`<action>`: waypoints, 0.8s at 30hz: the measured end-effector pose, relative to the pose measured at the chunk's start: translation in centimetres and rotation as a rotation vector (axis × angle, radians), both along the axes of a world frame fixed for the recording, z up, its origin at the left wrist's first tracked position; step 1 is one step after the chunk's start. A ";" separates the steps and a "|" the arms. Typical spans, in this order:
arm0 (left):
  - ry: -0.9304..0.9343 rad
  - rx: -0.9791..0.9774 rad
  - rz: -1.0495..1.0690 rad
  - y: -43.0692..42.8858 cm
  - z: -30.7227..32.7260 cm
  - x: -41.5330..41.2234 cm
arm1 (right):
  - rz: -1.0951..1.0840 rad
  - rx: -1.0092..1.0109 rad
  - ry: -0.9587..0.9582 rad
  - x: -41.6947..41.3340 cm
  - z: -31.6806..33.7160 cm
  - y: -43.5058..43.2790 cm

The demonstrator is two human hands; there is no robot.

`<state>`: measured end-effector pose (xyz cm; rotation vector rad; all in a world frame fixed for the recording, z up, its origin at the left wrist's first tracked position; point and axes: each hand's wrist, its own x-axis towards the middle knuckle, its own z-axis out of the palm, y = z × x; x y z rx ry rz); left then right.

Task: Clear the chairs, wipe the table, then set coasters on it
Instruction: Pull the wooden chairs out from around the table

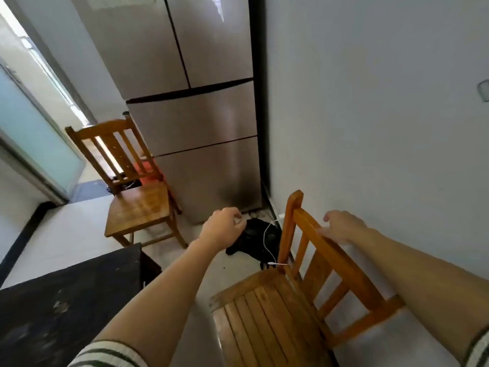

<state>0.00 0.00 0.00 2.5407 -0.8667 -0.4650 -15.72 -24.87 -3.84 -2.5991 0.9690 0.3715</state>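
Two wooden chairs stand on the pale floor. The near chair is at the lower right with a bare slatted seat. My right hand hovers with loosely spread fingers at its top rail, fingertips touching or just above the wood. My left hand reaches forward with curled fingers, just left of a black bag lying on the floor; whether it holds anything is unclear. A white cable runs across the bag to the near chair. The far chair stands by the fridge with a bare seat. The dark table fills the lower left.
A tall steel fridge stands straight ahead against the white wall on the right. Something red lies behind the far chair's back. A glass door opens at the left. A narrow floor strip runs between table and near chair.
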 end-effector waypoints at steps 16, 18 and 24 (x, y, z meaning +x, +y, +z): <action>0.278 -0.044 -0.116 -17.5 -8.4 3.3 | -0.058 0.612 -0.030 -1.6 -8.0 -3.3; 0.236 -0.038 -0.175 -18.4 -9.1 3.4 | -0.089 0.579 -0.078 -1.8 -8.4 -3.0; 0.119 -0.035 -0.265 -18.1 -10.1 5.5 | -0.120 0.513 -0.145 -1.0 -8.3 -2.1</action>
